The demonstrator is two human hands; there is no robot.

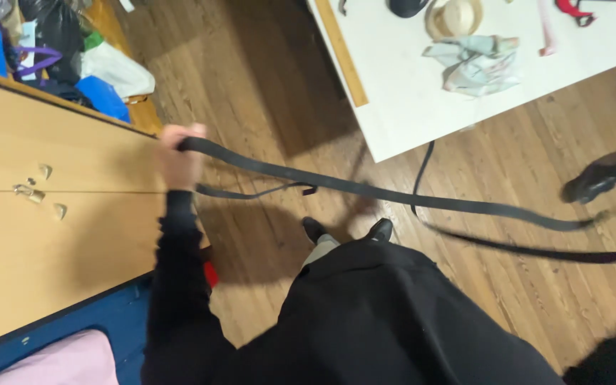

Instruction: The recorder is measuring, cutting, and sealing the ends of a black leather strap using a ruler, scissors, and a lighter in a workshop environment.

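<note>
You are standing on a brown wooden plank floor [265,85], looking down past your black coat [393,321] to the tips of your two dark shoes [379,229]. Your left hand [180,153], at the end of a black sleeve, is raised to the left of your body and closed in a fist around one end of a long, flat black fabric strap [393,196]. From that fist the strap runs taut to the right, across the middle of the view and above the floor, and passes out of view at the right edge (motion blur softens its outline there). A second, thinner length of the same strap hangs just below the first near your hand and loops back to meet it; another length curves lower down toward the right edge. Your right hand is not in view, so I cannot tell what it is doing.

Just behind your left hand stands a light wooden cabinet [37,235] with small metal fittings on its face. Above it lie blue and black bags [73,50]. At the upper right is a white desk [408,107] carrying a crumpled pale cloth [475,64], a roll of cream tape [454,16] and a long wooden ruler [340,53] along its left edge. At the far right, another person's dark shoe [589,187] rests on the floor, close to the strap.
</note>
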